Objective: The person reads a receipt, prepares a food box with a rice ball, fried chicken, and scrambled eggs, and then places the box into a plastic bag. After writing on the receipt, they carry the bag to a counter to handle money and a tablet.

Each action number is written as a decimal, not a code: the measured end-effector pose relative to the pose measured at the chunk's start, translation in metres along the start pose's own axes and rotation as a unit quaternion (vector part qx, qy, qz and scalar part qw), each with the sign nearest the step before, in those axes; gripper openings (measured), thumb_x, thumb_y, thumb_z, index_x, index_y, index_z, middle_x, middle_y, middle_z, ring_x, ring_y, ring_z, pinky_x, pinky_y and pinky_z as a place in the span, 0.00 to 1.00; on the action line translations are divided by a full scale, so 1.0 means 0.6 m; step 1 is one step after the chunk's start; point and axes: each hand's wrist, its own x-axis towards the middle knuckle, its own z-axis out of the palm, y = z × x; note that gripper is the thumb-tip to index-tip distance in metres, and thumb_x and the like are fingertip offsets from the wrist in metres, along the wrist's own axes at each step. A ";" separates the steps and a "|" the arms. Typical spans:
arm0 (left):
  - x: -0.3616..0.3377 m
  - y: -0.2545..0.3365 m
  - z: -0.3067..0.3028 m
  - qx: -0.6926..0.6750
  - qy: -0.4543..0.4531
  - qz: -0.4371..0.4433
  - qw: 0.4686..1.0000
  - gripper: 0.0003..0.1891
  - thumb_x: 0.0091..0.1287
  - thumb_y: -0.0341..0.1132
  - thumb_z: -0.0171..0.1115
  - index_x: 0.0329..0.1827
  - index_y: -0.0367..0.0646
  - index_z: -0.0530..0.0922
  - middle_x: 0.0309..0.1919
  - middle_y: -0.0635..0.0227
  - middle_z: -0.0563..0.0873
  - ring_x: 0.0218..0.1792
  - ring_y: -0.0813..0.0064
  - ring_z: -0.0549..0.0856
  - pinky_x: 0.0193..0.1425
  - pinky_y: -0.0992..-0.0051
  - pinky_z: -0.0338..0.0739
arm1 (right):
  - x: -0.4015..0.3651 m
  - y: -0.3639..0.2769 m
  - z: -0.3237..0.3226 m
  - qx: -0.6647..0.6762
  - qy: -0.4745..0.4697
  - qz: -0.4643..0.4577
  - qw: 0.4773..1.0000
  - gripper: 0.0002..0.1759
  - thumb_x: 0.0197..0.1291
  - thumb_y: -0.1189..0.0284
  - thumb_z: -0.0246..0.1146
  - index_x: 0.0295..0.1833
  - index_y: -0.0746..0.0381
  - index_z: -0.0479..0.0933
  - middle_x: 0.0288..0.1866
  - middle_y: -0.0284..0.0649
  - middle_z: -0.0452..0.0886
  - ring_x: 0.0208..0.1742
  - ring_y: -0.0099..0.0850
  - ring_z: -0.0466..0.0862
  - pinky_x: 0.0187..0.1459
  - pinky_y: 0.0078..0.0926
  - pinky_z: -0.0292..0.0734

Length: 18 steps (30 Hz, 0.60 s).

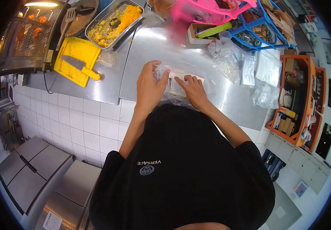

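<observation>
On the steel table in front of my body lies a small white box [176, 89] with a printed label, set in a clear plastic bag [199, 71]. My left hand [150, 85] is at the left side of the box, thumb and fingers curved round the bag's edge. From the right, my right hand [194, 92] rests its fingertips on top of the box, index finger reaching forward and fingers apart. The hands and crumpled plastic hide parts of the box.
A yellow cutting board [72, 73] with a yellow-handled knife [82, 68] lies left, below a metal tray [106, 43] of yellow food. Pink basket [211, 17] and blue basket [255, 46] stand at the back right. Plastic bags [267, 69] lie near an orange shelf [307, 96].
</observation>
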 end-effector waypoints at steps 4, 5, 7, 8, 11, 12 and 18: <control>0.005 -0.009 -0.034 0.105 -0.102 -0.088 0.985 0.12 0.68 0.38 0.65 0.44 0.37 0.81 0.27 0.56 0.85 0.27 0.62 0.85 0.31 0.66 0.75 | 0.008 0.004 0.011 0.002 -0.016 -0.075 0.997 0.36 0.58 0.80 0.56 0.73 0.45 0.68 0.59 0.45 0.72 0.52 0.42 0.74 0.50 0.42 0.69; 0.003 -0.002 -0.031 0.106 -0.098 -0.090 0.985 0.12 0.68 0.38 0.65 0.44 0.37 0.81 0.27 0.56 0.85 0.27 0.62 0.85 0.31 0.66 0.75 | 0.008 0.004 0.012 0.002 -0.017 -0.079 0.997 0.36 0.58 0.80 0.56 0.73 0.45 0.68 0.59 0.45 0.72 0.52 0.42 0.74 0.50 0.42 0.69; -0.008 0.017 -0.012 0.055 -0.014 -0.038 0.998 0.12 0.69 0.39 0.63 0.40 0.37 0.82 0.23 0.57 0.84 0.23 0.61 0.84 0.31 0.67 0.75 | 0.004 0.001 0.018 -0.071 -0.002 -0.103 0.992 0.37 0.58 0.78 0.56 0.73 0.40 0.67 0.59 0.45 0.72 0.49 0.40 0.74 0.49 0.41 0.70; -0.014 0.038 0.003 0.016 -0.010 -0.048 0.999 0.12 0.69 0.39 0.63 0.42 0.37 0.82 0.26 0.57 0.85 0.25 0.60 0.84 0.30 0.70 0.75 | 0.012 -0.006 0.012 -0.070 -0.002 -0.109 0.992 0.37 0.58 0.78 0.56 0.73 0.40 0.67 0.59 0.45 0.72 0.49 0.40 0.74 0.49 0.41 0.70; -0.054 0.078 0.057 -0.028 -0.065 -0.033 0.997 0.13 0.68 0.41 0.64 0.44 0.40 0.84 0.32 0.60 0.87 0.35 0.63 0.86 0.45 0.65 0.77 | 0.036 -0.010 -0.002 -0.108 -0.246 -0.040 0.962 0.35 0.61 0.72 0.56 0.76 0.48 0.63 0.67 0.48 0.69 0.59 0.46 0.74 0.58 0.45 0.70; -0.068 0.080 0.074 -0.003 -0.148 0.081 0.986 0.14 0.67 0.43 0.65 0.46 0.43 0.84 0.37 0.62 0.87 0.43 0.64 0.85 0.56 0.59 0.71 | 0.031 -0.002 0.009 -0.092 -0.182 -0.063 0.977 0.35 0.62 0.72 0.56 0.76 0.48 0.63 0.67 0.48 0.69 0.59 0.46 0.74 0.58 0.46 0.70; -0.105 0.036 0.115 0.110 -0.084 0.106 0.985 0.22 0.64 0.53 0.65 0.54 0.48 0.83 0.55 0.60 0.83 0.63 0.58 0.76 0.76 0.41 0.43 | 0.027 0.044 0.043 0.001 -0.024 -0.166 0.986 0.34 0.62 0.71 0.57 0.76 0.49 0.63 0.68 0.49 0.68 0.61 0.47 0.73 0.60 0.46 0.69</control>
